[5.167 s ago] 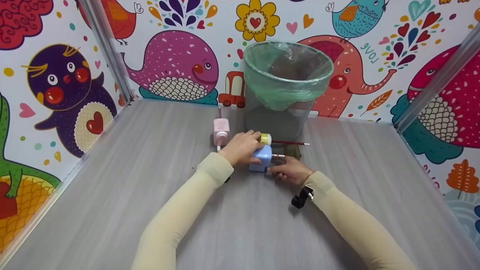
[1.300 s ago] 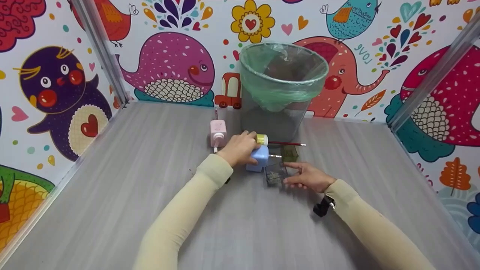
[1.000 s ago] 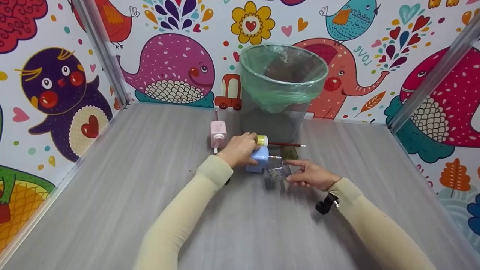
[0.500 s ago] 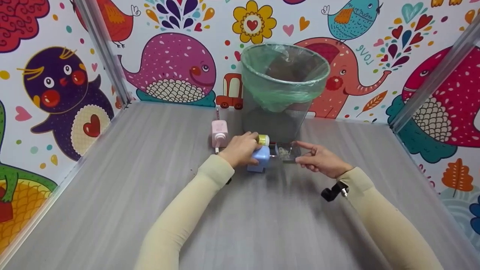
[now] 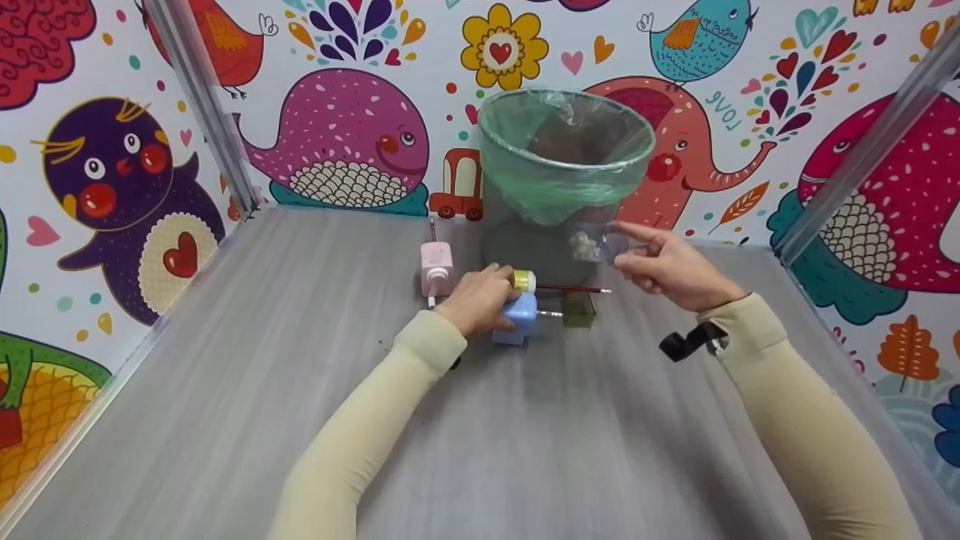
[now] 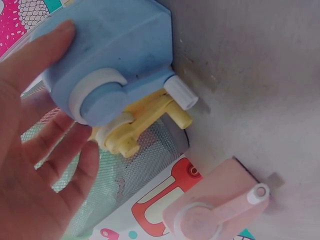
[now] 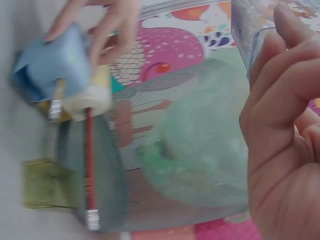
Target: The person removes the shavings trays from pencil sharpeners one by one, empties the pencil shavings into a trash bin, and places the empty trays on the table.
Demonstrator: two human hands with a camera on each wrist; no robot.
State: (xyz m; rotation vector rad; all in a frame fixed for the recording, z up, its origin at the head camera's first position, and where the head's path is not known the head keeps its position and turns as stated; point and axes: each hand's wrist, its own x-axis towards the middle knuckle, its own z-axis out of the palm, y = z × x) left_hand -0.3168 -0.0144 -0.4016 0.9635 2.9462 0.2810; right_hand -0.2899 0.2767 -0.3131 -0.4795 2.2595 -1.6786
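My left hand (image 5: pixel 478 300) grips the blue crank pencil sharpener (image 5: pixel 517 311) on the table, thumb on one side and fingers on the other in the left wrist view. A pencil (image 5: pixel 551 314) sticks out of its right side, and the drawer slot at its base stands open. Raised off the table, my right hand (image 5: pixel 667 268) pinches a clear shavings drawer (image 5: pixel 591 244) between thumb and fingers, with pale shavings inside. The drawer is in front of the mesh bin (image 5: pixel 517 240), below its rim. In the right wrist view only part of the drawer (image 7: pixel 242 30) shows.
Behind the blue sharpener sits a yellow sharpener (image 5: pixel 525 280) with a red pencil (image 5: pixel 574 288) in it. A yellow-tinted drawer (image 5: pixel 579 309) lies to the right. At left stands a pink sharpener (image 5: pixel 436 264). A green bag (image 5: pixel 566 187) lines the bin.
My right hand has pulled the clear drawer from the blue sharpener, then lifted it up and rightward toward the bin. The left hand has stayed on the sharpener.
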